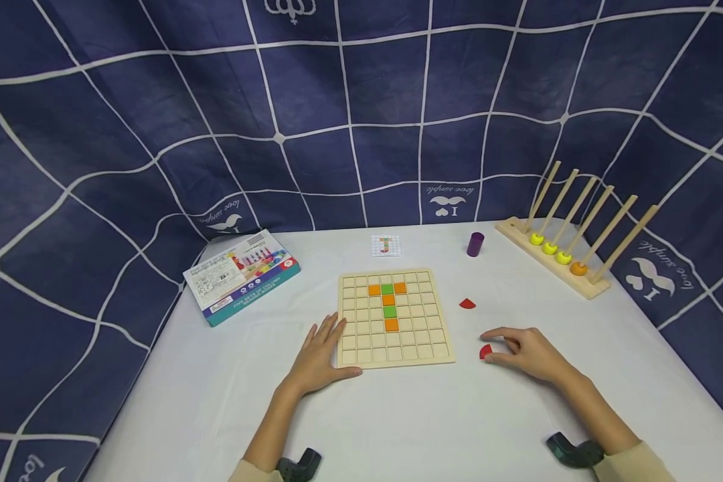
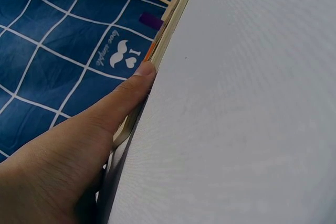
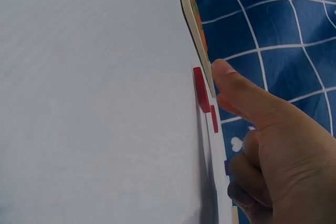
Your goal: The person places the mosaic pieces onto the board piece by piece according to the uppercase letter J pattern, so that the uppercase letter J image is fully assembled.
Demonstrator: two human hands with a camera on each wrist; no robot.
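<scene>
My left hand (image 1: 319,358) rests against the left edge of a wooden grid board (image 1: 364,341), fingers spread along its side and thumb at the near corner. Orange and green square tiles (image 1: 389,312) form a T shape in the board's cells. Right of the board, my right hand (image 1: 530,351) hovers with thumb and index finger apart around a red wedge-shaped piece (image 1: 485,351). That piece lies on the cloth in the right wrist view, just below the thumb (image 3: 231,80). A second red wedge (image 1: 467,304) lies farther back.
A pattern card (image 1: 385,246) lies behind the board, with a purple cup (image 1: 474,244) to its right. At the back right stands a wooden peg rack (image 1: 554,258) with yellow and orange beads. A flat game box (image 1: 241,274) lies at the back left, near the blue curtain.
</scene>
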